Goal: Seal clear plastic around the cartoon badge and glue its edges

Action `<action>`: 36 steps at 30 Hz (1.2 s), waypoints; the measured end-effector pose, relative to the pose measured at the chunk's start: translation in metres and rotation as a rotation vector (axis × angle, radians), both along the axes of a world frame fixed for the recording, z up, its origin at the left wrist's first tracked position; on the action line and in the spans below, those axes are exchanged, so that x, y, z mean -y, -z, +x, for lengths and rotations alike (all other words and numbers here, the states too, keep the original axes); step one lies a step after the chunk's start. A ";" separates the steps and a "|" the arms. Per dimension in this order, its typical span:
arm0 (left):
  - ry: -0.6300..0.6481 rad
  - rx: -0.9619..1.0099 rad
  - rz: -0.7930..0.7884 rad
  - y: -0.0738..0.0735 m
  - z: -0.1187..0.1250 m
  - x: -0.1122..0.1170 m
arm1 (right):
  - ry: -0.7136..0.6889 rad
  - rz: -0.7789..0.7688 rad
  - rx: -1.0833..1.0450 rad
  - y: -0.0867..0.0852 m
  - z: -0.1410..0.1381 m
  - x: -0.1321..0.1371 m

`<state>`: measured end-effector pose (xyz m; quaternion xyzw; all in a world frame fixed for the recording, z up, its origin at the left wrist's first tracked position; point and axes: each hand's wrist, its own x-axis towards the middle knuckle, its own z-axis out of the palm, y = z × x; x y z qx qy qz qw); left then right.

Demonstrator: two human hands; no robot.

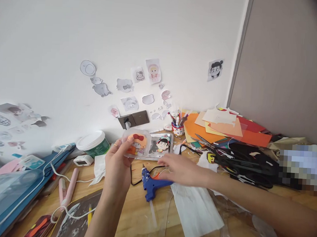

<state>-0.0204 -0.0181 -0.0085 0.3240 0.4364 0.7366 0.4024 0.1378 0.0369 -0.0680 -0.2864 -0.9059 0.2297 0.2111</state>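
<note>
My left hand (120, 159) pinches a round, clear plastic piece (145, 148) that carries an orange cartoon figure (138, 142) with a red bow. Lower right of it, my right hand (183, 169) reaches over a blue glue gun (150, 184), fingers apart and nothing visible in them. Whether these fingers touch the gun's orange trigger or handle is not clear. A glue stick (153, 214) sticks out of the gun. Behind the hands is a metal tray (171, 136) with a black-haired cartoon figure (163, 145) on it.
White paper (197, 214) and clear plastic film (238, 223) lie at front right. Scissors (204, 141) and coloured sheets (254, 135) are piled behind. Leftward are a green-white tub (94, 146), a white timer (83, 160), a pink hair straightener (69, 190) and a cable.
</note>
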 end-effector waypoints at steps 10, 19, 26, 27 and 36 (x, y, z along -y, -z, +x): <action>0.098 0.068 0.066 -0.015 0.000 0.006 | 0.024 0.186 0.147 0.046 -0.033 0.024; -0.075 0.036 0.303 -0.034 -0.029 0.024 | 0.184 -0.141 -0.399 -0.008 0.018 -0.040; 0.206 0.050 0.121 -0.004 -0.011 0.004 | -0.003 -0.399 -0.662 -0.044 0.047 -0.033; 0.228 0.045 0.110 0.000 -0.010 0.001 | -0.040 -0.443 -0.685 -0.048 0.050 -0.029; 0.065 -0.202 0.049 0.007 -0.003 -0.005 | -0.127 -0.575 -0.645 -0.054 0.059 -0.020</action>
